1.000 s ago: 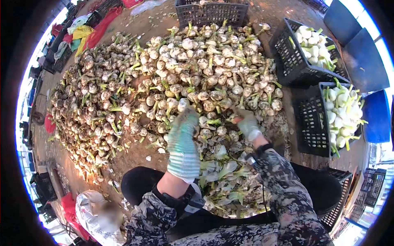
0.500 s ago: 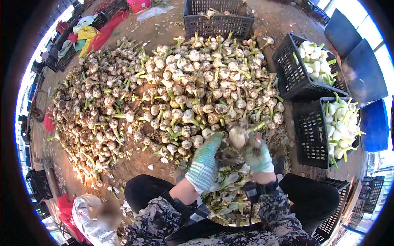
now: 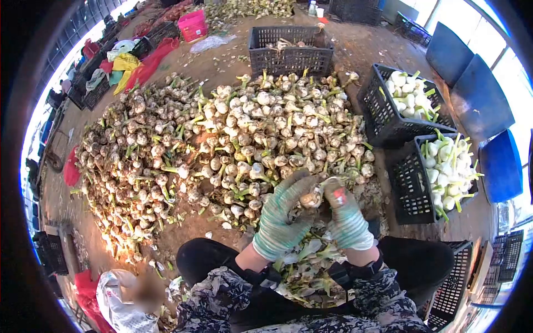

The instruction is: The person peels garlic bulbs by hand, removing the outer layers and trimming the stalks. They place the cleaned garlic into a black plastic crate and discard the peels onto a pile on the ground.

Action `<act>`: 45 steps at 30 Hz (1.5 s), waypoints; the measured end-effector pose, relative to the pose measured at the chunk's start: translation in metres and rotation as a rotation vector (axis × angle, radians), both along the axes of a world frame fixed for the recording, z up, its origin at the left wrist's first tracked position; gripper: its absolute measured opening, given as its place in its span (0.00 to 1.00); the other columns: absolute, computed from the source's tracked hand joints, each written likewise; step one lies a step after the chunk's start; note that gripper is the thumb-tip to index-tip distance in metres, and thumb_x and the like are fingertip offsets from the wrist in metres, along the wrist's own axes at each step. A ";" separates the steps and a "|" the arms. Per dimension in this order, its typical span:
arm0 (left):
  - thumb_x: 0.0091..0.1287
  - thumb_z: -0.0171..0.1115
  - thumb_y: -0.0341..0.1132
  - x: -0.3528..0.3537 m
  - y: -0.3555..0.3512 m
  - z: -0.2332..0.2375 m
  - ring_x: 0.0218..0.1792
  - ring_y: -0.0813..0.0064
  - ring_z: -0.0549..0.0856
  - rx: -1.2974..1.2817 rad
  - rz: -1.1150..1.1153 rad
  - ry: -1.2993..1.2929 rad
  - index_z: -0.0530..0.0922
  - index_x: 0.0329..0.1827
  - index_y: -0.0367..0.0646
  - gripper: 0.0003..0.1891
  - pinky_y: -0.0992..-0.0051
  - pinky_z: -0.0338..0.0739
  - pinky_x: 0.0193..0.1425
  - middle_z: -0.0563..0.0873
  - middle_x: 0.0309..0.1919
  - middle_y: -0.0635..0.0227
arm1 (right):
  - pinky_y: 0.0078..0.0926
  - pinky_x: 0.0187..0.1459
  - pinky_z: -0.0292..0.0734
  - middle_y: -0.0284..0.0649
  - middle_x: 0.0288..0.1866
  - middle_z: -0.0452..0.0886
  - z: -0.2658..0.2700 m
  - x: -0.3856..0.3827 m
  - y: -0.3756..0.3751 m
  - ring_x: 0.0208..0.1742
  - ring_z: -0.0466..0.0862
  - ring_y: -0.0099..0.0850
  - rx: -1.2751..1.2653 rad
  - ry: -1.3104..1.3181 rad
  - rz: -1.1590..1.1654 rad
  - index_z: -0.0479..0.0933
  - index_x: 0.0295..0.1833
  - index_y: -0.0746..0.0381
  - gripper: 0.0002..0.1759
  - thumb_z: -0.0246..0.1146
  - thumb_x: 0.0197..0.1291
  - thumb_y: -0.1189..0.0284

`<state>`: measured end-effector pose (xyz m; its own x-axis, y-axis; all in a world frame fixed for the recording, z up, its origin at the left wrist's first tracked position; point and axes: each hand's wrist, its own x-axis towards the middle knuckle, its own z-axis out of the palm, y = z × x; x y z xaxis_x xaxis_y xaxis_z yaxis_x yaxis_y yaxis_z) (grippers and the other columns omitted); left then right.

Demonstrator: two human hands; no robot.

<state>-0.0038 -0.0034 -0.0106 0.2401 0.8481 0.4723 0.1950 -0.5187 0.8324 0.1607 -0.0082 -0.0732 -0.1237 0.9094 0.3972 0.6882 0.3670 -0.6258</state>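
Observation:
A dirty garlic bulb [image 3: 311,198] is held between my two gloved hands, above the front edge of a big garlic heap [image 3: 266,133]. My left hand [image 3: 284,216], in a green-and-white striped glove, curls its fingers round the bulb's left side. On the other side, my right hand [image 3: 346,221] grips the bulb with thumb and fingers. The right glove's darkened thumb carries a red patch and a shiny band near its tip; I cannot make out what the band is. Peeled skins and leaf scraps [image 3: 311,261] lie below, between my knees.
Two black crates of cleaned white garlic, a rear one [image 3: 408,119] and a nearer one [image 3: 413,194], stand at the right. Another black crate [image 3: 291,58] with a few bulbs is behind the heap. A white sack [image 3: 119,299] sits at lower left; a pink bucket [image 3: 192,26] stands far back.
The view has tipped up, showing more of the far floor. The blurred bulb between my hands is now steadier, its green stem no longer pointing right. My left fingers have risen and curled round it.

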 end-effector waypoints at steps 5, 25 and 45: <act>0.50 0.66 0.26 -0.003 -0.003 -0.004 0.55 0.63 0.76 -0.052 0.019 -0.083 0.71 0.55 0.42 0.26 0.71 0.70 0.57 0.74 0.55 0.57 | 0.22 0.40 0.76 0.39 0.41 0.79 0.037 -0.019 -0.008 0.38 0.80 0.25 -0.627 1.098 -0.129 0.70 0.48 0.69 0.21 0.66 0.52 0.69; 0.57 0.65 0.41 0.005 -0.003 -0.002 0.51 0.73 0.77 -0.232 0.068 -0.275 0.68 0.58 0.35 0.29 0.73 0.69 0.56 0.77 0.52 0.61 | 0.23 0.43 0.74 0.36 0.39 0.79 0.031 -0.012 -0.007 0.38 0.79 0.27 -0.592 1.238 -0.032 0.73 0.46 0.64 0.14 0.64 0.53 0.74; 0.58 0.58 0.51 0.002 0.000 0.000 0.23 0.77 0.79 -1.119 -0.347 -0.781 0.72 0.53 0.36 0.28 0.80 0.74 0.23 0.81 0.31 0.66 | 0.21 0.36 0.75 0.42 0.35 0.78 0.066 0.016 -0.006 0.36 0.81 0.28 -0.208 0.137 0.104 0.72 0.49 0.67 0.19 0.62 0.47 0.81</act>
<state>-0.0015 -0.0039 -0.0103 0.5042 0.8111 -0.2965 -0.5019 0.5546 0.6637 0.1766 -0.0137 -0.0074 -0.1786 0.9585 0.2223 0.5571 0.2848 -0.7801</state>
